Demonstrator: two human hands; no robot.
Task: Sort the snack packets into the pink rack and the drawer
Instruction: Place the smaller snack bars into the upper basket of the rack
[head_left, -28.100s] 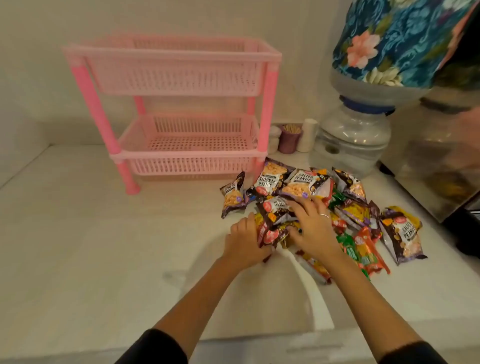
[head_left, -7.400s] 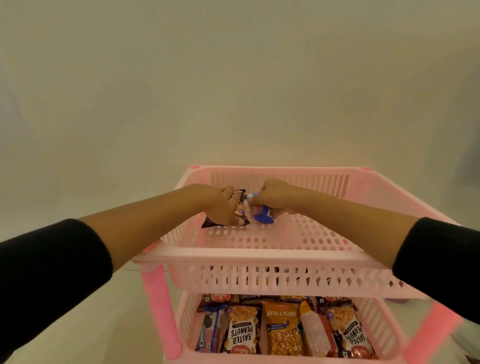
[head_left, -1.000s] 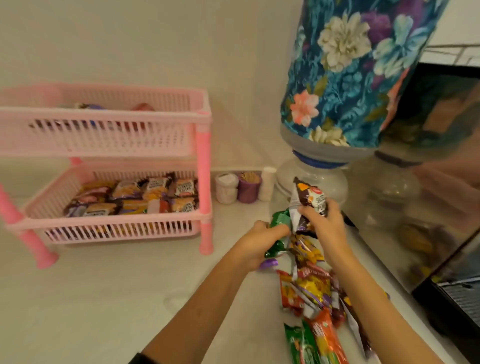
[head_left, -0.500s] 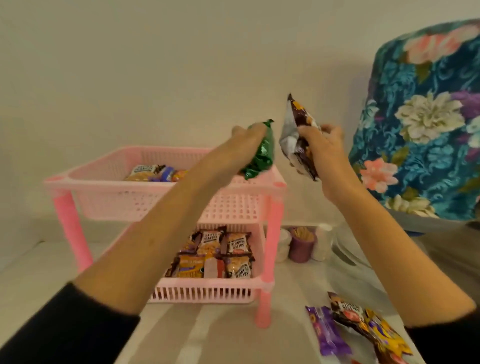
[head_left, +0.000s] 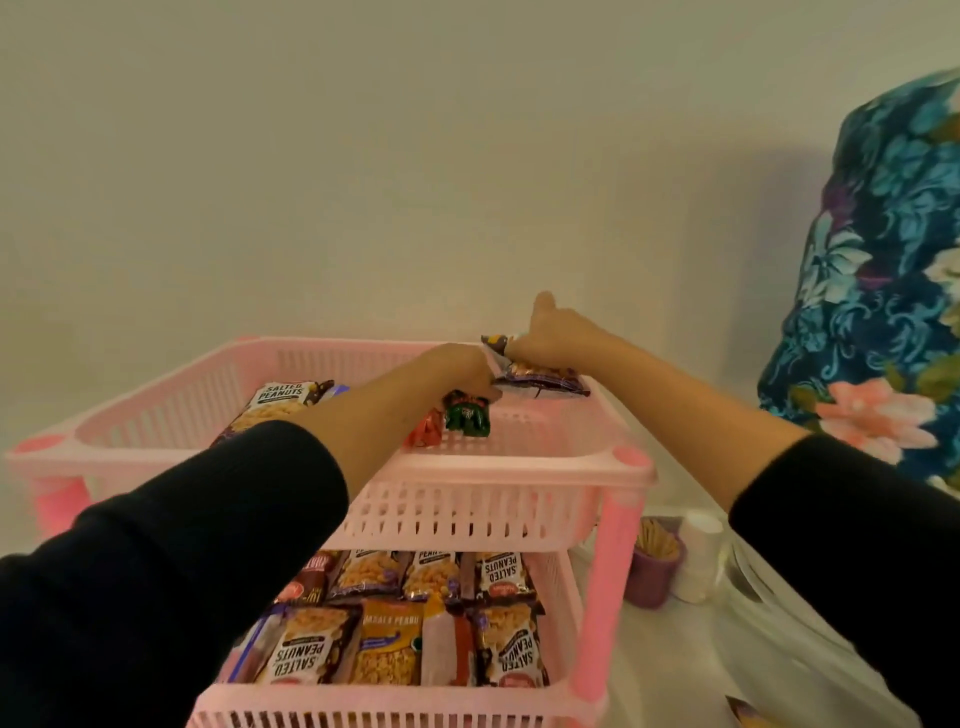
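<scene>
Head view: both hands reached into top tier of rack (head_left: 498, 467). Left hand (head_left: 457, 366) curled round green packet (head_left: 467, 413), held low over tier floor beside orange packet (head_left: 423, 428). Right hand (head_left: 550, 338) pinched on brown packet (head_left: 540, 378), held at back right corner, near rim. Risk judged: brown packet dropped over rim if released too far right; green one tipped onto neighbour. Lower tier seen packed; drawer not seen.

One rack (head_left: 519, 467) with two tiers. Top tier: four packets show, one peanut (head_left: 275, 402), one orange (head_left: 423, 428), one green (head_left: 467, 413), one purple-brown (head_left: 540, 376). Bottom tier: about nine packets (head_left: 384, 618), partly hidden. Two hands (head_left: 457, 366). One purple cup (head_left: 654, 571). Two white containers (head_left: 698, 556).
</scene>
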